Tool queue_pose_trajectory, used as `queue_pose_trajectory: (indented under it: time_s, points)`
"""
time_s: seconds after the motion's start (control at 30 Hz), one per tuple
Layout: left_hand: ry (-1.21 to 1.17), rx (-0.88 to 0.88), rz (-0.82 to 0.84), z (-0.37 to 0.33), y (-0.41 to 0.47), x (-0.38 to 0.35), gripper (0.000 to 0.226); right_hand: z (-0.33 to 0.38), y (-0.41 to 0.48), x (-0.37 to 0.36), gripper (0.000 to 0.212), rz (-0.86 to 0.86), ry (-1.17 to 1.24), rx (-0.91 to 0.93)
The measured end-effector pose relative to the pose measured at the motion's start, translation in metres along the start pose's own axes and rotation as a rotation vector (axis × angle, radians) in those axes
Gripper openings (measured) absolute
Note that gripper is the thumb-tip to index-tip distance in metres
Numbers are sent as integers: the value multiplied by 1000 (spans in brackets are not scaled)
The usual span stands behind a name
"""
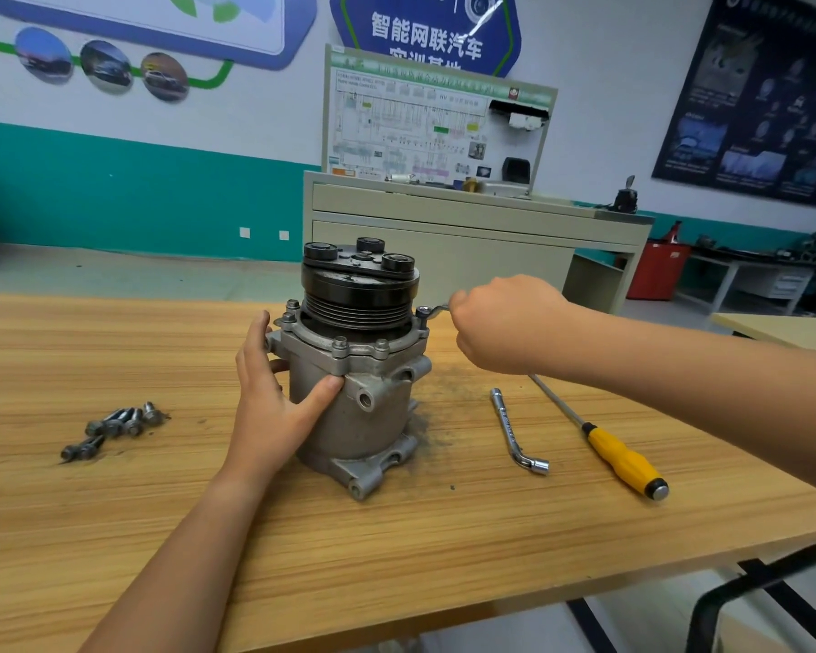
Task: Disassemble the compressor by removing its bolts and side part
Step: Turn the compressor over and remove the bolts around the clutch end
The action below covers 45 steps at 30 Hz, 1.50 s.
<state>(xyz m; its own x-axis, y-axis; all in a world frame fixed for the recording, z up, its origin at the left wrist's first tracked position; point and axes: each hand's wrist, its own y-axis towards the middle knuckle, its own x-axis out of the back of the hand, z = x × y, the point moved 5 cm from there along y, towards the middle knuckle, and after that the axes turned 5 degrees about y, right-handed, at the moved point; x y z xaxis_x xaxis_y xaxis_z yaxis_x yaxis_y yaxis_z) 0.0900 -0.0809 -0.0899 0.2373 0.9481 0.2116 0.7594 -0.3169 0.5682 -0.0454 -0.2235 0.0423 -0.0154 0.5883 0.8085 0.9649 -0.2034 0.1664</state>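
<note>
Head view only. The compressor (pixel 356 369) stood upright near the middle of the wooden table (pixel 396 558), black pulley (pixel 359 285) on top, mounting lugs down.

The left hand (pixel 274 398) clasped the grey housing, thumb across the front and fingers round the left side. Judged as a brace so the body would not spin under torque.

The right hand (pixel 505 322) was closed in a fist round the handle of a small wrench (pixel 432 312). Its head sat at the flange bolt (pixel 424 313) on the right rim. It looked engaged, but the head was too small to be sure.

Several more bolt heads showed around the flange, e.g. front one (pixel 340 344), so the side part was not yet free.

A pile of loose bolts (pixel 114 428) lay well left of the compressor, likely parked clear of the work.

An L-shaped socket wrench (pixel 514 431) and a yellow-handled screwdriver (pixel 623 457) lay to the right, near the working hand. Dark grit was scattered beside the base.
</note>
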Motion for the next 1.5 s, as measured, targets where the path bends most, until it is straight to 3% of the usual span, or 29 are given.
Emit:
queue_pose_trajectory:
  time_s: [0.27, 0.6, 0.8, 0.93, 1.07, 1.17, 1.5]
  points:
    - [2, 4, 0, 0, 0, 0, 99, -25, 23, -20, 22, 4, -113, 68]
    - [7, -4, -18, 0, 1, -1, 96, -21, 66, -34, 42, -297, 11, 125]
    - [3, 15, -11, -1, 0, -1, 93, -48, 23, -8, 39, -529, 514, -188]
    - [3, 20, -7, 0, 0, -1, 97, -38, -2, -6, 45, -352, 466, -213]
    - [-4, 29, -2, 0, -1, 0, 97, -16, -9, -10, 25, -117, 325, -162]
    - [-3, 31, -2, -2, -1, 0, 96, -4, -7, -11, 22, -3, 196, -116]
    - [-7, 36, 6, -1, -1, -1, 99, 8, -1, 12, 26, 58, -283, 200]
